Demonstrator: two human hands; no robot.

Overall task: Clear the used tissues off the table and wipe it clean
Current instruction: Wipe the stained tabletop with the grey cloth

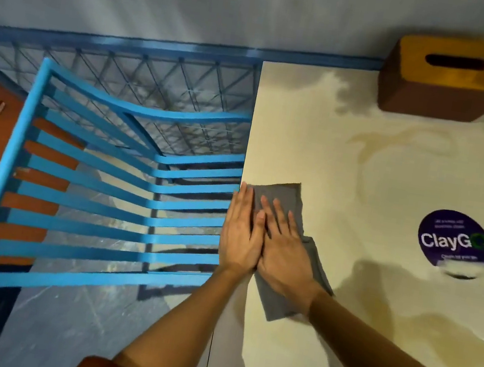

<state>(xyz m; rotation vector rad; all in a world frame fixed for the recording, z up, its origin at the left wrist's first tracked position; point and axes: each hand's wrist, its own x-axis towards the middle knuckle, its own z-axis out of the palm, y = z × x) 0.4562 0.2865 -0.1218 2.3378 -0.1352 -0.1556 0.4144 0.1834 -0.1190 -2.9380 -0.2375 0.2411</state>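
A grey cloth (287, 195) lies flat on the cream table (376, 178) right at its left edge. My right hand (284, 249) presses down on the cloth with straight fingers. Beside it, touching it, my left hand (240, 236) lies flat at the table's left edge, its fingertips on the cloth's corner. No tissue shows on the table in this view.
A brown wooden tissue box (448, 79) stands at the table's far end against the wall. A round purple sticker (455, 240) is on the tabletop to the right. A blue slatted chair (115, 183) stands close to the table's left edge.
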